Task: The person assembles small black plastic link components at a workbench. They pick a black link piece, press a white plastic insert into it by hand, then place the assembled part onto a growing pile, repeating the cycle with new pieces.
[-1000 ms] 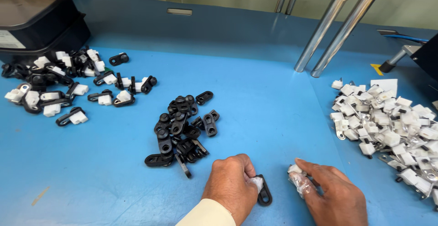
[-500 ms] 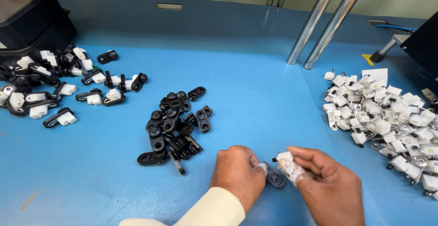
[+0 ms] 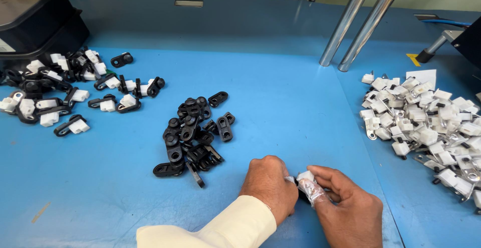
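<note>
Meeting fingertip-to-fingertip: left hand [image 3: 269,182], right hand [image 3: 345,209]

white part [image 3: 305,177]: small plastic piece, pinched between both hands' fingertips, low centre of blue table
black part [image 3: 302,190]: dark clip, mostly hidden under the fingers, touching white part; orientation can't be made out
</note>
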### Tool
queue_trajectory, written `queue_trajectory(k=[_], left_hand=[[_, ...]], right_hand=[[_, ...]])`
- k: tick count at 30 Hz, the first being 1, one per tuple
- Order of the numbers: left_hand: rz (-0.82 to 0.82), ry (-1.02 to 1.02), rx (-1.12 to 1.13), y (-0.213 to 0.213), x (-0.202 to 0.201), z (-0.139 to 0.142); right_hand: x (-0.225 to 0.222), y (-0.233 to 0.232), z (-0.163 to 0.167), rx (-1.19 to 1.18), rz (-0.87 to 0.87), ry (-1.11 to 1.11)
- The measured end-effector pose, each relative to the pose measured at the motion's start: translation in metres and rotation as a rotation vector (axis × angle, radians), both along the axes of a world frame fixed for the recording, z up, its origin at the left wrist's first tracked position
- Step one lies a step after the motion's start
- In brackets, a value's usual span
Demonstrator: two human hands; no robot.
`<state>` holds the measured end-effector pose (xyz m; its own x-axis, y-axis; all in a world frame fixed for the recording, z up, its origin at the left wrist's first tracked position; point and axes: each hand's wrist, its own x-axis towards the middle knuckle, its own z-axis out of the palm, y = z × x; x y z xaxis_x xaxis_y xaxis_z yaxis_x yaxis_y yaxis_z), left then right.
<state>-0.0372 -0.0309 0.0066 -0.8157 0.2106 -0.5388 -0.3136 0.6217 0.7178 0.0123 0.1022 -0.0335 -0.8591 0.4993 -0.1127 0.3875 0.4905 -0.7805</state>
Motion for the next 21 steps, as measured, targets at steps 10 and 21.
queue_trajectory(k=[10, 21], left_hand=[[0.037, 0.046, -0.018, 0.006, -0.005, -0.006], [0.072, 0.229, -0.086, 0.017, 0.010, -0.014]], right_hand=[[-0.009, 0.042, -0.018, 0.275, 0.470, -0.055], [-0.019, 0.030, -0.006, 0.046, 0.221, -0.249]])
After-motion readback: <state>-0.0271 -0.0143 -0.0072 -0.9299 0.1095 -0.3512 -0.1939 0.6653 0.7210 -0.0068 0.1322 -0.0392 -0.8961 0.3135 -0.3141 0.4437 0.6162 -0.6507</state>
